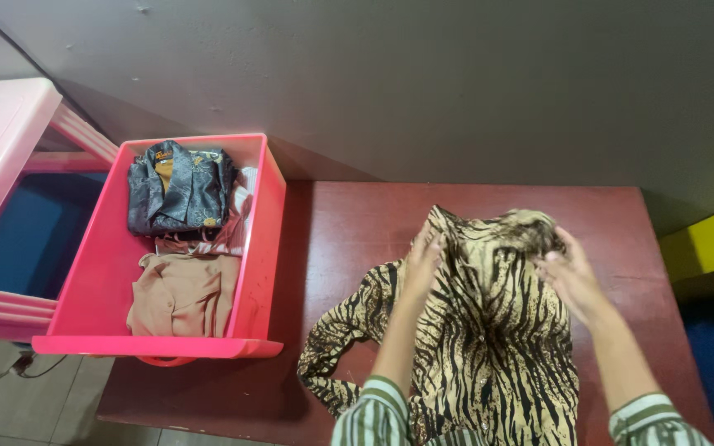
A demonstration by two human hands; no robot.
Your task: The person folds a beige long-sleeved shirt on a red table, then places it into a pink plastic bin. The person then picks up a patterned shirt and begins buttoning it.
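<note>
Nearest the camera, two forearms in green-and-white striped sleeves [378, 417] reach forward over a tiger-striped garment [489, 347] in tan and black. It lies spread on a dark red table [340, 223], and one long sleeve of it trails out to the left of the hands and curls back toward the table's near edge.

The left hand [421, 263] presses flat against the left side of the garment's upper part, fingers extended and lying on the cloth rather than curled round it. The right hand [568, 268] is at the opposite side, fingers slightly spread and touching the bunched collar area; whether it pinches the fabric or only rests on it cannot be told, as the cloth there is blurred. Between the two hands the top of the garment rises in a loose fold.

Well to the left of the left hand, beyond the table's edge, a pink plastic bin [262, 239] holds folded clothes: a beige piece [179, 293] at the near end, a striped item [233, 227] in the middle, and a dark shiny shirt [177, 188] at the far end. Farther left again is a pale pink plastic frame [2, 132]. A grey wall [456, 83] runs behind everything.
</note>
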